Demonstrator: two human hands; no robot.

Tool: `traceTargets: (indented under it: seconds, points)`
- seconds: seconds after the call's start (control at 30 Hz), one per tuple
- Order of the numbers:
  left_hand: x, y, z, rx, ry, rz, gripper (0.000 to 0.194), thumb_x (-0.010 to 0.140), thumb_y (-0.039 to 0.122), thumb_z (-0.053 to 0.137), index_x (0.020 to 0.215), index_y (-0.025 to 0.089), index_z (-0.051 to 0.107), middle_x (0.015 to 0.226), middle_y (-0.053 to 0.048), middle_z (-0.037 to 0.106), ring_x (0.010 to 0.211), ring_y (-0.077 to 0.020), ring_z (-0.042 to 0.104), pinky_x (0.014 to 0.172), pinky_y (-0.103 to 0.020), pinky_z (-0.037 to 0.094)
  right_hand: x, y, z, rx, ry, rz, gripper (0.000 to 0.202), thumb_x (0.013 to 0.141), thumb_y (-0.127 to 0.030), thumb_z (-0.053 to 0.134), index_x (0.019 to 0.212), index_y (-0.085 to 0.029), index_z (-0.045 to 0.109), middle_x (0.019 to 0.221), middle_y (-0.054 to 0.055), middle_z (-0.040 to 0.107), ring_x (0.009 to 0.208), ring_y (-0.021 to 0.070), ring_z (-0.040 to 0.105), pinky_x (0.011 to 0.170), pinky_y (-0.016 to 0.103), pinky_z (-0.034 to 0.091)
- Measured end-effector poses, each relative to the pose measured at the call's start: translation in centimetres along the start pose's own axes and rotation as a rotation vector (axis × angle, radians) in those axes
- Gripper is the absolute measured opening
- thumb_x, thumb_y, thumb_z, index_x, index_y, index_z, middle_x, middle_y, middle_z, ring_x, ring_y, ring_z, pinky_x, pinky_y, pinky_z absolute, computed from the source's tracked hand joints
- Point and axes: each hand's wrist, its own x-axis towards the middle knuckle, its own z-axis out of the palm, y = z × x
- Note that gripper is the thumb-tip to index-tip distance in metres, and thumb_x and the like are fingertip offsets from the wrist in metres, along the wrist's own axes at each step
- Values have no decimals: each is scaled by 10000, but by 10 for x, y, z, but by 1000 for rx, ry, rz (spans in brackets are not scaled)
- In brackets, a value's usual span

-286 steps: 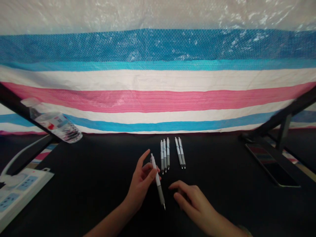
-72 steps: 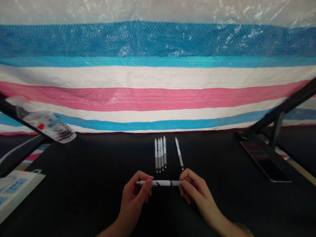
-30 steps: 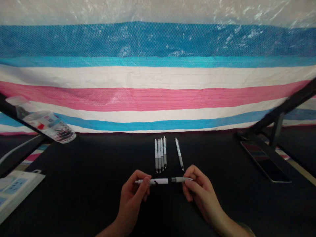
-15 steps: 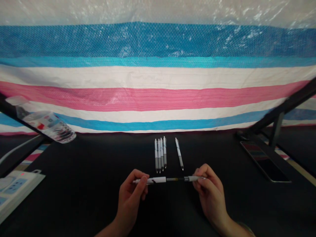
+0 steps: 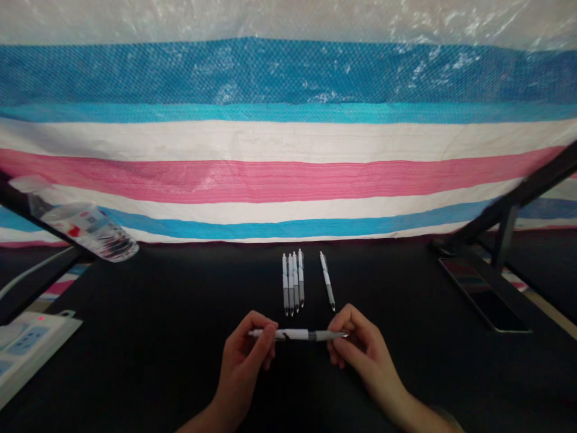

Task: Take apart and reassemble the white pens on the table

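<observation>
Between my hands, level above the black table, is a white pen [image 5: 295, 334] with a grey grip section [image 5: 325, 335]. My left hand [image 5: 247, 355] pinches the white barrel near its clicker end. At the other end, the thumb and fingers of my right hand [image 5: 358, 343] close on the grey grip near the metal tip. A short dark, see-through stretch shows where barrel and grip meet; I cannot tell whether they are fully joined. Beyond my hands, several similar pens [image 5: 293, 285] lie side by side, tips toward me. One more pen [image 5: 327, 281] lies apart to their right.
A phone [image 5: 482, 294] lies at the right of the black table [image 5: 171, 313]. Far left stands a clear plastic bottle [image 5: 90, 228], and nearer a white power strip [image 5: 31, 343]. A striped plastic sheet [image 5: 288, 180] hangs behind; dark bars slant at both sides.
My right hand has moved left, bringing the grey grip up to the white barrel. The refill that showed between them is now mostly covered. My left hand has shifted slightly right.
</observation>
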Motion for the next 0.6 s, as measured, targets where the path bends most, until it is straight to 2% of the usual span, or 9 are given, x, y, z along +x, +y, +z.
traceTargets:
  seconds: [0.07,0.2,0.3,0.37,0.43,0.5,0.57,0.6]
  points:
    - [1,0,0,-8,20,8,343,836,482,722,732,174,610,546,47,493,487,-82,405,453,-187,328,-1,-1,5,-109,-51,2,256,873,-424,692,855,-189,593,711,26,642,585,131,574,494,216,428]
    - [2,0,-2,-9,30,18,331,839,465,725,731,181,594,549,47,499,497,-86,413,458,-186,331,-1,0,7,-236,-28,-6,319,920,-505,623,963,-189,632,807,66,707,627,150,614,512,232,465]
    - [0,-1,-3,19,4,24,331,855,474,705,738,183,600,546,47,501,494,-88,409,463,-190,332,0,3,2,-312,-29,11,393,952,-558,545,864,-186,635,649,33,682,542,134,577,498,227,417]
    - [-1,-2,-2,34,-6,21,326,858,473,703,743,184,605,551,45,507,498,-90,416,467,-192,337,1,4,0,-377,-64,30,494,975,-589,470,731,-184,615,496,-5,584,456,115,511,471,226,357]
    - [-1,-2,-2,26,-3,19,318,855,469,708,751,185,610,556,44,510,502,-92,422,466,-192,340,0,4,-1,-434,-109,38,565,995,-597,402,671,-183,608,437,-23,506,425,106,465,465,232,324]
    - [-1,-1,-1,8,14,16,319,844,469,718,746,185,611,561,41,516,502,-92,426,462,-191,339,-2,2,0,-445,-140,25,492,1003,-571,406,845,-180,659,528,-8,578,486,121,508,497,234,356]
    - [0,1,0,-9,42,8,335,815,480,742,730,184,611,559,37,523,498,-93,429,456,-191,339,-3,1,3,-426,-128,-3,367,983,-530,488,1091,-200,607,693,11,669,574,137,560,545,238,407]
    - [0,2,0,-14,53,1,346,799,487,754,720,182,611,556,35,525,495,-93,430,454,-192,340,-3,1,4,-419,-112,-10,343,968,-513,529,1124,-210,571,738,14,682,589,138,568,551,237,419]
